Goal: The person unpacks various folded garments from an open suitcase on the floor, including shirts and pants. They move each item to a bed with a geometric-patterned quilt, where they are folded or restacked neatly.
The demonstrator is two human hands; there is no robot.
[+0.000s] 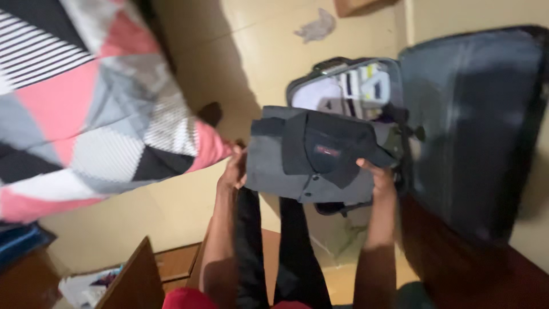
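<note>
Cream floor (189,212) is seen below; a folded grey shirt (311,154) is gripped by left hand (233,170) and right hand (380,178), fingers pinching its edges, not yet laid in the open suitcase (349,86).

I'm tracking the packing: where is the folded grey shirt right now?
In the head view, centre frame, the folded grey shirt is held between the left hand and right hand, just before the open suitcase.

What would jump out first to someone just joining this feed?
At centre, a folded grey shirt with a black collar, held flat between the left hand and right hand. Just behind it lies an open suitcase with folded clothes inside, its dark lid raised at right. At left, a pink, grey, black and white patterned bedspread fills the frame.
</note>
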